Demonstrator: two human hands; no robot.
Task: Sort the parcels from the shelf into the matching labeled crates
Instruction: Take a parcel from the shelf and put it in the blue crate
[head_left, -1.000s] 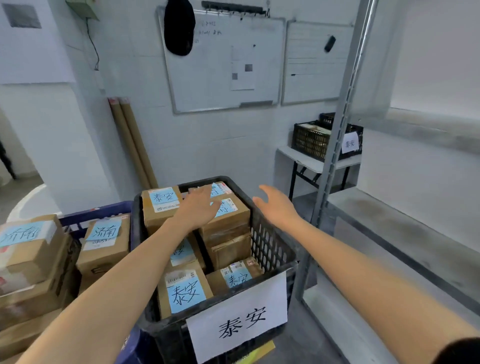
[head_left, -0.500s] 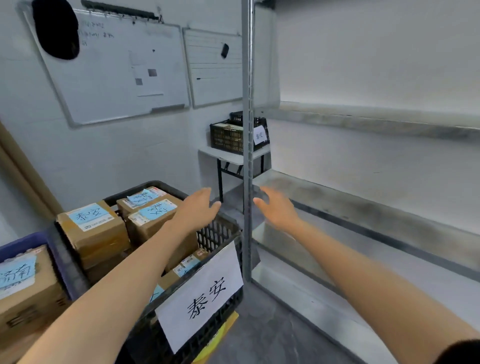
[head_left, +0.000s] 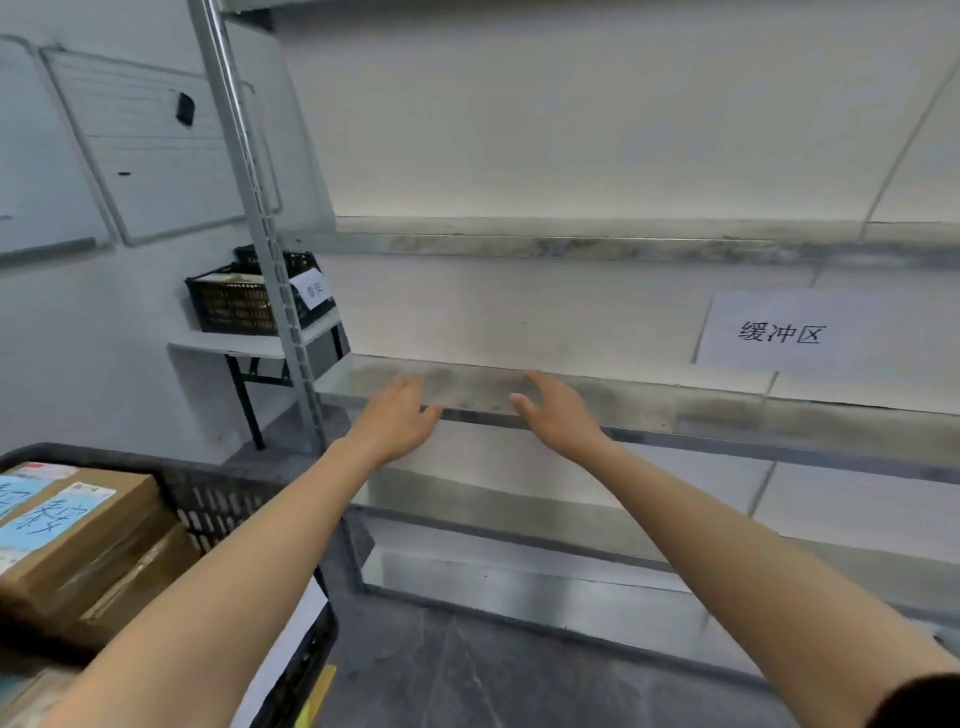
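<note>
- While you are reaching toward the shelf (head_left: 675, 410), your left grip (head_left: 395, 415) and right grip (head_left: 558, 415) are hovering side by side just above the front edge of its middle board. Both are spread and relaxed, pinching nothing.
- The only parcels (head_left: 78, 519) showing are sitting in the near black crate (head_left: 218, 499) at your lower left. They are brown cartons stacked inside it with blue handwritten labels facing up, so that share of the sorting is looking done.
- A second black crate (head_left: 234, 301) is standing on the small white bench (head_left: 249, 345) behind the shelf's upright post (head_left: 249, 208), well apart from you. It is carrying a paper label, and whatever is lying inside is too small to identify.
- No parcel is showing on the boards in view, from the post across to the paper sign (head_left: 779, 332) taped to the wall behind. The shelf is running on past the right edge, so you are not able to judge that stretch from here.
- Judging by this, the task is looking close to finished. What is remaining is checking the unseen part of the shelf and carrying anything waiting there to the crate whose label is matching.
</note>
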